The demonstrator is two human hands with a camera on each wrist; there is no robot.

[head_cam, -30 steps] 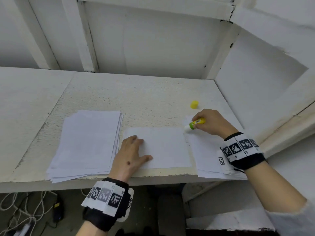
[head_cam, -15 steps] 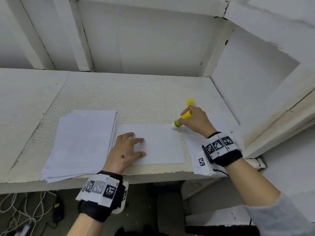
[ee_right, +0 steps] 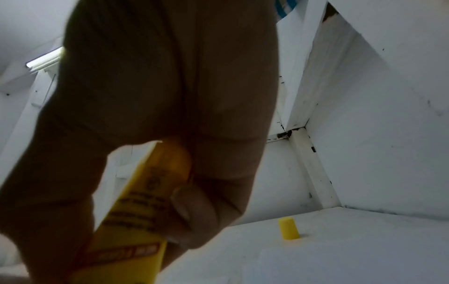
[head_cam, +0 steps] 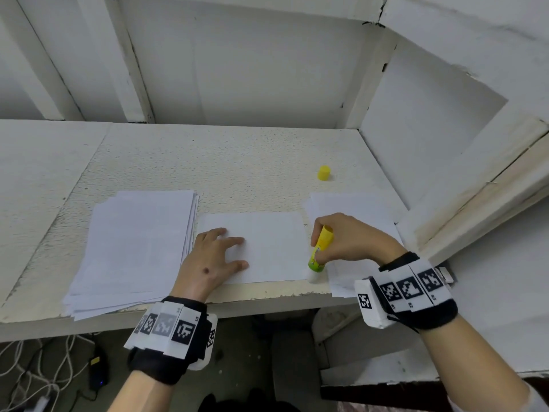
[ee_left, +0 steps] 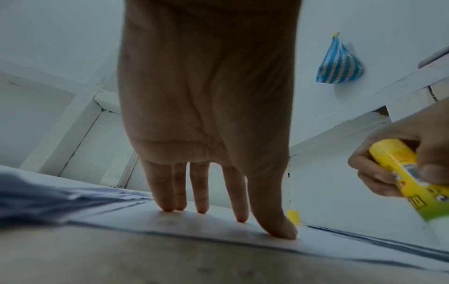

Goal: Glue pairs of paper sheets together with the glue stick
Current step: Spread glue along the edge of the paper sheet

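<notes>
Your left hand (head_cam: pixel 212 260) lies flat on the near left part of the single sheet (head_cam: pixel 267 248), fingers straight and spread, holding nothing; it is there to pin the paper so the rubbing does not drag it across the surface (head_cam: pixel 237 168). Your right hand (head_cam: pixel 353 242) has its grip wrapped around the glue stick (head_cam: pixel 320 250), fingers and thumb curled about the yellow barrel. The stick tilts, white tip down, at the sheet's near right corner, which suggests you are working glue along that edge. I cannot tell whether the tip sits on the paper or just off it.

The yellow cap (head_cam: pixel 324 173) stands well apart at the back right, out of your stroke. The thick stack (head_cam: pixel 133 248) sits just left of the sheet, probably your supply. Another pile (head_cam: pixel 356 203) lies under your right hand, likely finished pairs. Watch that corner: glue running past the edge would stick the sheet to the surface.
</notes>
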